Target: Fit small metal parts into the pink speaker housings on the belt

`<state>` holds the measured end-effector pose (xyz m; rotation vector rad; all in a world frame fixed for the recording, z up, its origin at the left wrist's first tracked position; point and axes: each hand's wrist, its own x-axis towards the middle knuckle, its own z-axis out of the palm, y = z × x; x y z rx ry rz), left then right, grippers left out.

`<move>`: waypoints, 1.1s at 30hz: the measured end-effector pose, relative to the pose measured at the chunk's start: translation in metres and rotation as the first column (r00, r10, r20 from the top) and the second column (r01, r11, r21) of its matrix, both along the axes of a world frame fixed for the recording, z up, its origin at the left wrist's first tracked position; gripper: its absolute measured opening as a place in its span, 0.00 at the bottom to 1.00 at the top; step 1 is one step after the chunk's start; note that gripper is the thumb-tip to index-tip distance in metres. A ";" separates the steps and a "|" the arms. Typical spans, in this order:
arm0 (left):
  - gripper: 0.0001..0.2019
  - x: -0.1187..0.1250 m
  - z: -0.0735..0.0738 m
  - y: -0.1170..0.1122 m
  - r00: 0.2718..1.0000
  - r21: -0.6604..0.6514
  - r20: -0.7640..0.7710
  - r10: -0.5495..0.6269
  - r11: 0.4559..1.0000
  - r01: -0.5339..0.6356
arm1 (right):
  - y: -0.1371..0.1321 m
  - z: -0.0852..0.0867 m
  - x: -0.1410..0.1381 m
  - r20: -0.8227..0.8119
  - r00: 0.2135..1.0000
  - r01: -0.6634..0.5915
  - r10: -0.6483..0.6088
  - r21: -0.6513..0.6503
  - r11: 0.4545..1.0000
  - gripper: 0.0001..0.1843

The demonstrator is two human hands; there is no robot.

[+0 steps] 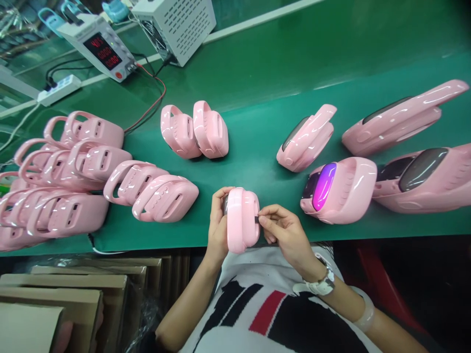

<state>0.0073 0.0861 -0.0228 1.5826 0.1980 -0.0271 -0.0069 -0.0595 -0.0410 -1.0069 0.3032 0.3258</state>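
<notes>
My left hand [220, 230] is wrapped round a pink handled device [241, 230], glossy and rounded like a small portable speaker, at the table's front edge. Its dark front faces my left palm and is mostly hidden. My right hand [285, 230] pinches a small black stick [256, 219] between thumb and fingertips, at the slot on the device's right side. How deep the stick sits cannot be made out. To the right, a similar pink device [353, 191] has its oval screen [325, 186] lit purple.
Several pink devices [88, 215] crowd the left, with two [211, 132] behind my hands and others [309, 139] at right. A power supply [101, 46] with red digits, a perforated metal box [180, 27] and a power strip [61, 90] stand at back left. Cardboard [81, 284] lies below.
</notes>
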 end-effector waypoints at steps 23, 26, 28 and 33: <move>0.20 0.004 -0.002 0.006 0.991 -0.160 -0.051 -0.124 0.980 0.114 | -0.007 -0.008 0.014 -0.028 0.996 -0.084 0.090 0.156 0.984 0.23; 0.20 0.005 0.001 0.003 0.992 -0.176 -0.082 -0.095 0.981 0.079 | -0.008 -0.004 0.017 -0.003 0.993 -0.115 0.116 0.136 0.984 0.22; 0.20 0.006 0.003 0.003 0.992 -0.179 -0.085 -0.095 0.981 0.078 | -0.009 -0.003 0.018 -0.002 0.991 -0.134 0.135 0.128 0.983 0.21; 0.21 0.009 0.000 0.008 0.987 -0.189 -0.097 -0.129 0.976 0.109 | -0.007 -0.004 0.016 0.009 0.987 -0.159 0.159 0.133 0.978 0.20</move>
